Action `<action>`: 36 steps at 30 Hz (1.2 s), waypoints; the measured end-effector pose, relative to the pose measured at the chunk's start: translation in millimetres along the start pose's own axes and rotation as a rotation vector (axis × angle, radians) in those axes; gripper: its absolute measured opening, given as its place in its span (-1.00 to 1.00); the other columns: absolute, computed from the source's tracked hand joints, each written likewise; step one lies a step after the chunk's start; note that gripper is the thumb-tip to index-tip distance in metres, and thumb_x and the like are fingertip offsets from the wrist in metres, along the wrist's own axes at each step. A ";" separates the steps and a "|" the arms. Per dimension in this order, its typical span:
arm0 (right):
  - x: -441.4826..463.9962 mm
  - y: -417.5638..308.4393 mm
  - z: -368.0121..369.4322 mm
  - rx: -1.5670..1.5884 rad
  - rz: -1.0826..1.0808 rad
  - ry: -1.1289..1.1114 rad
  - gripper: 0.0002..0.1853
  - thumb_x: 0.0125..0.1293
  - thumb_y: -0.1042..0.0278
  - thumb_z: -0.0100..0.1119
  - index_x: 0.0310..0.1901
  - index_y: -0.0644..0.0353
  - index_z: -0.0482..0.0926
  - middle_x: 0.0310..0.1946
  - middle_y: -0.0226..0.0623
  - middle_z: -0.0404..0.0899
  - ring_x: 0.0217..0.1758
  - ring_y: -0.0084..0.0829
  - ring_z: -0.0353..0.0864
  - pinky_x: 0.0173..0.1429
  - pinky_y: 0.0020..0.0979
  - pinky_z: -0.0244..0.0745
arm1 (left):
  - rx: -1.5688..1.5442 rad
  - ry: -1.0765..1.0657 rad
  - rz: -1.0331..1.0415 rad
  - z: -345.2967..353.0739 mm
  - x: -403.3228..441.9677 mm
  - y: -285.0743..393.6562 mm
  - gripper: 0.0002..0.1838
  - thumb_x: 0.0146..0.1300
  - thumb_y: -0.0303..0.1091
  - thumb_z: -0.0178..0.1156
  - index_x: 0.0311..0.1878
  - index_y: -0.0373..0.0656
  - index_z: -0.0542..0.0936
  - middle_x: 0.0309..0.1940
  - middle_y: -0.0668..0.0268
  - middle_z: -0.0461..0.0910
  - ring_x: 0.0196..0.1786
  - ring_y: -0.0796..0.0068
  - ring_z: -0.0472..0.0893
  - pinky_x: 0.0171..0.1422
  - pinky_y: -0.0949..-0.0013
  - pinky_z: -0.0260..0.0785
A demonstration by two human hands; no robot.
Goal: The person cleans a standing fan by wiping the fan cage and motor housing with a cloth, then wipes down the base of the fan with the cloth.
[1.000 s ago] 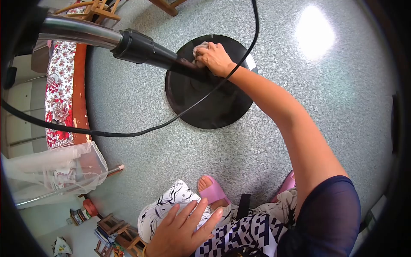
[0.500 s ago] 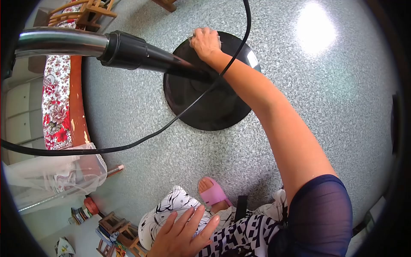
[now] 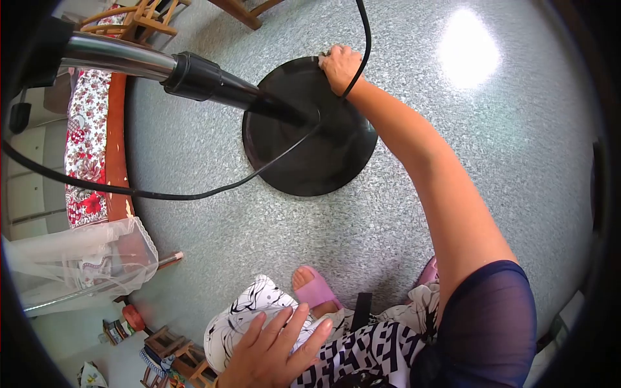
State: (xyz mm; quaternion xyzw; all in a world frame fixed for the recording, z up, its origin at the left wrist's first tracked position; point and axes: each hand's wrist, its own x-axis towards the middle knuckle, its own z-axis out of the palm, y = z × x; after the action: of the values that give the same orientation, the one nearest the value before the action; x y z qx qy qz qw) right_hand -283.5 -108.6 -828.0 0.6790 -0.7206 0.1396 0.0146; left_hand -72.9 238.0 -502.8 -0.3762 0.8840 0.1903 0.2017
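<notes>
A round black base (image 3: 304,168) lies flat on the floor, with a black and chrome pole (image 3: 213,84) rising from it toward the upper left. This looks like a corded floor stand; its top is out of sight. My right hand (image 3: 341,68) reaches out to the far edge of the base, fingers curled down on it. Something greyish shows at the fingertips, too small to name. A black cord (image 3: 213,192) loops over the base and passes by my right wrist. My left hand (image 3: 275,349) rests on my patterned trouser leg (image 3: 249,310), its fingers spread and nothing in them.
Wooden furniture legs (image 3: 242,13) and a wooden chair (image 3: 145,22) stand at the top. A bed with a floral cover (image 3: 87,155) and a white net (image 3: 84,258) runs along the left. Small wooden stools (image 3: 171,346) are at the lower left. My foot wears a pink slipper (image 3: 315,291).
My right hand has slid right along the far edge of the base. The pole and cord appear shifted in view, and the cord's loop sits higher on the left. My left hand stays on my leg.
</notes>
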 end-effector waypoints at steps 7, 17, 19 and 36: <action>-32.4 25.6 4.2 -0.167 -0.012 -0.042 -0.64 0.22 0.34 0.12 0.08 -0.05 0.46 -0.03 -0.24 0.47 0.09 -0.21 0.48 -0.09 -0.20 0.47 | 0.035 0.059 0.082 1.5 -5.9 9.2 -0.32 0.04 -0.24 0.29 0.31 -0.07 0.42 0.25 0.06 0.38 0.24 0.14 0.42 0.24 0.06 0.27; -124.6 40.8 -18.8 -0.397 -0.303 0.074 -0.57 0.35 0.33 -0.08 0.26 0.07 0.36 -0.14 -0.21 0.48 -0.07 -0.24 0.47 -0.16 -0.15 0.35 | 0.065 0.132 0.162 5.2 -14.2 20.3 -0.32 0.02 -0.23 0.28 0.29 -0.10 0.42 0.31 0.03 0.33 0.22 0.14 0.42 0.23 0.07 0.27; -141.6 43.4 -19.0 -0.398 -0.354 0.072 -0.57 0.34 0.33 -0.07 0.24 0.11 0.37 -0.13 -0.18 0.47 -0.06 -0.22 0.47 -0.17 -0.13 0.35 | 0.064 0.130 0.168 5.8 -15.1 22.7 -0.33 0.04 -0.22 0.27 0.30 -0.10 0.42 0.31 0.02 0.33 0.24 0.13 0.41 0.23 0.06 0.27; -185.1 -2.3 -92.1 0.498 -0.569 -1.055 -0.37 0.05 0.12 0.18 0.19 0.20 0.48 -0.03 -0.11 0.62 0.05 -0.22 0.61 0.06 -0.23 0.55 | 0.097 0.091 0.199 5.0 -8.6 32.8 -0.32 0.06 -0.10 0.30 0.29 -0.08 0.42 0.19 0.00 0.42 0.16 0.11 0.49 0.21 0.00 0.31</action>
State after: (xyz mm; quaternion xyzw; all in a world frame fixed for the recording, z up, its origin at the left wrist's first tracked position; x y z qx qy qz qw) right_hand -282.4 92.0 -778.1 0.8038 -0.3688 -0.0592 -0.4629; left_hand -90.8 266.7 -496.6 -0.2847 0.9334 0.1493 0.1594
